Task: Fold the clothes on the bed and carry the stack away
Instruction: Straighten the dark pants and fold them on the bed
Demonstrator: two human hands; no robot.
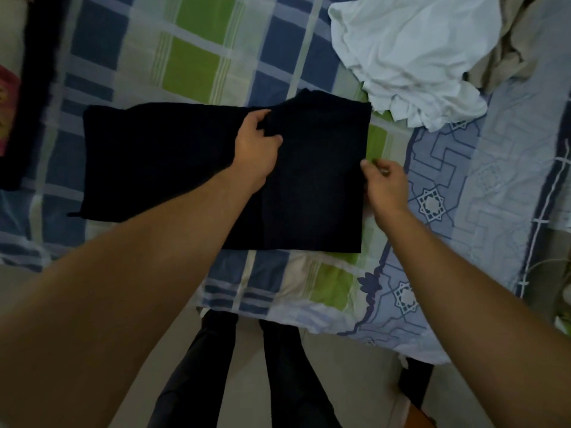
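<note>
Your dark garment (315,168) lay flat at centre frame on the bed (197,57), partly folded: a doubled panel on the right, a single layer running out to the left. Your left hand (256,149) pinched a ridge of the cloth near the top middle, fingers (262,114) curled round the fold. Your right hand (386,183) sat at the garment's right edge, thumb touching the hem, fingers loosely bent; whether it actually gripped cloth I couldn't tell, it looked released.

Handling, my read: soft, limp, light fabric. It wouldn't hold shape on its own, so a one-point lift would let it sag and undo the fold. Best to take it at the corners or along a folded edge, both hands, and sweep the left panel over in one pass. Low slip risk on the checked sheet; nothing fragile.

Around it: a crumpled white garment (411,57) at upper right, just beside the dark piece's top right corner, with a beige cloth (506,57) behind it. Both unfolded. A dark strip and something red sat at the far left edge, well apart. Nothing blocked the left-to-right fold; the white heap crowded any stacking space on the right.
</note>
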